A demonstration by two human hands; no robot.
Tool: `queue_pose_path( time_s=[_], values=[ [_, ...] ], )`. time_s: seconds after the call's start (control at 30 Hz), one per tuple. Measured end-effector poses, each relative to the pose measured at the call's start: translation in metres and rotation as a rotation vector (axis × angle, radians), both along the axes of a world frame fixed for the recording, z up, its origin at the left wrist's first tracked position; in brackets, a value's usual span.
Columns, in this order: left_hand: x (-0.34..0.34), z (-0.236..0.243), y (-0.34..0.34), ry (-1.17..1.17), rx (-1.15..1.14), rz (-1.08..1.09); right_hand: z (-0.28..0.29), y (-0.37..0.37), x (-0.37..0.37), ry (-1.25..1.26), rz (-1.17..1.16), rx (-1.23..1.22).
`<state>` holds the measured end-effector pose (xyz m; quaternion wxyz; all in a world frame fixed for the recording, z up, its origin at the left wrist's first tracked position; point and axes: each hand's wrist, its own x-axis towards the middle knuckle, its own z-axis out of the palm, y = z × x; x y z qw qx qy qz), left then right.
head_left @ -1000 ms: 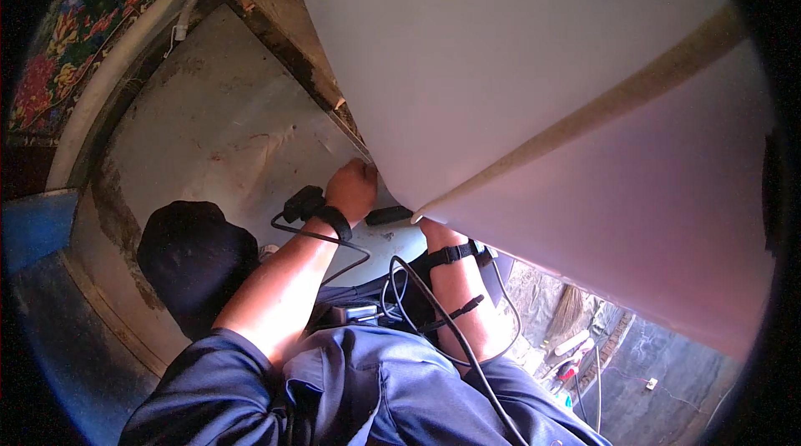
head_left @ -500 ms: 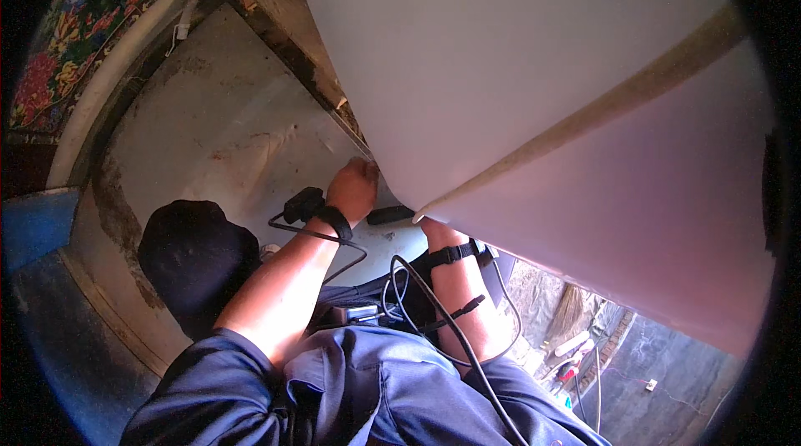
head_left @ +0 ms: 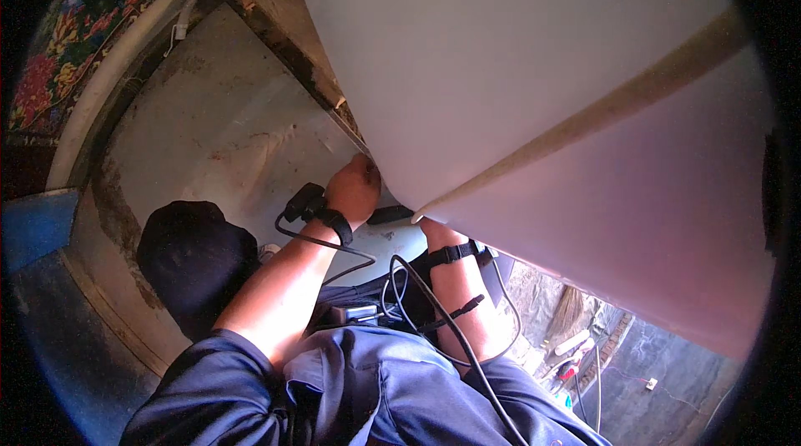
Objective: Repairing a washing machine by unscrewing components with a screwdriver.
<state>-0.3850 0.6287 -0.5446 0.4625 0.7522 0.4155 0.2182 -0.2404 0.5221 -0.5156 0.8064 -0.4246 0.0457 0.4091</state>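
Note:
My left hand (head_left: 354,190) is closed beside the lower left edge of a large pale smooth sheet (head_left: 534,79) with a brown strip (head_left: 601,112) across it. Its fingertips are turned away, and what they hold, if anything, is hidden. A black strap with a small black box (head_left: 305,202) and a cable sits on that wrist. My right forearm (head_left: 455,267), also strapped, reaches up under the sheet's lower corner. The sheet hides my right hand and its fingers. Between the two wrists lies a dark bar-like thing (head_left: 390,215), partly covered.
A grey stained panel (head_left: 192,104) lies left of my hands, bordered by a wooden beam (head_left: 284,20). A black rounded thing (head_left: 196,267) stands by my left elbow. Loose black cables (head_left: 442,312) hang over my front. A broom (head_left: 565,312) stands at lower right.
My left hand has turned slightly at the wrist and shifted a little to the right and up. The wrist box and cable moved with it. My right arm is still.

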Motion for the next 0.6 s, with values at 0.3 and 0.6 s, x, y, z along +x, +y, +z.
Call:
queue_pose_path(
  time_s=[0.3, 0.6],
  values=[
    [0.001, 0.003, 0.000, -0.059, 0.007, 0.031, -0.002, 0.000, 0.001, 0.000, -0.008, -0.004],
    [0.000, -0.001, -0.001, -0.044, 0.124, -0.031, -0.002, 0.000, 0.000, -0.001, -0.007, -0.002]
  ],
)
